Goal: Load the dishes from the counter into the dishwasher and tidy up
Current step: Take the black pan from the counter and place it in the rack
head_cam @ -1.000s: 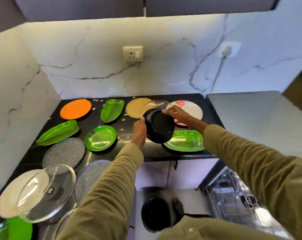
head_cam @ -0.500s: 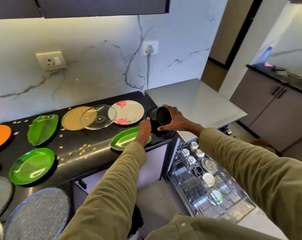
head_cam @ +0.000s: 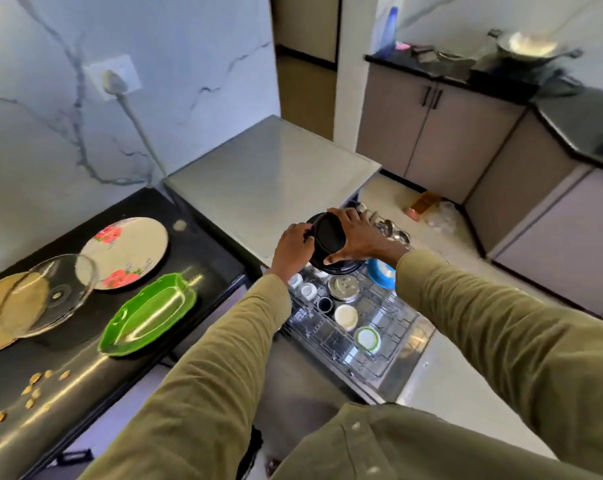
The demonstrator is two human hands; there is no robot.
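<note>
You hold the black bowl (head_cam: 329,244) in both hands above the far end of the dishwasher rack (head_cam: 379,355), tilted so that its dark flat face turns toward you; your left hand (head_cam: 293,249) curls round its left rim, and your right hand (head_cam: 360,239) spans it from the right, fingers over the top edge and thumb hooked under the lower edge; in the rack below the bowl sit small white cups (head_cam: 301,285), a steel lid (head_cam: 343,287), a white bowl (head_cam: 346,316) and a green-rimmed bowl (head_cam: 368,338), with a blue plate (head_cam: 383,273) standing just right of the bowl; left of the rack, on the black counter (head_cam: 203,244), lie a green tray (head_cam: 147,315), a floral plate (head_cam: 125,252), a glass lid (head_cam: 47,294) overlapping a tan plate (head_cam: 2,313), and scattered crumbs (head_cam: 33,393).
</note>
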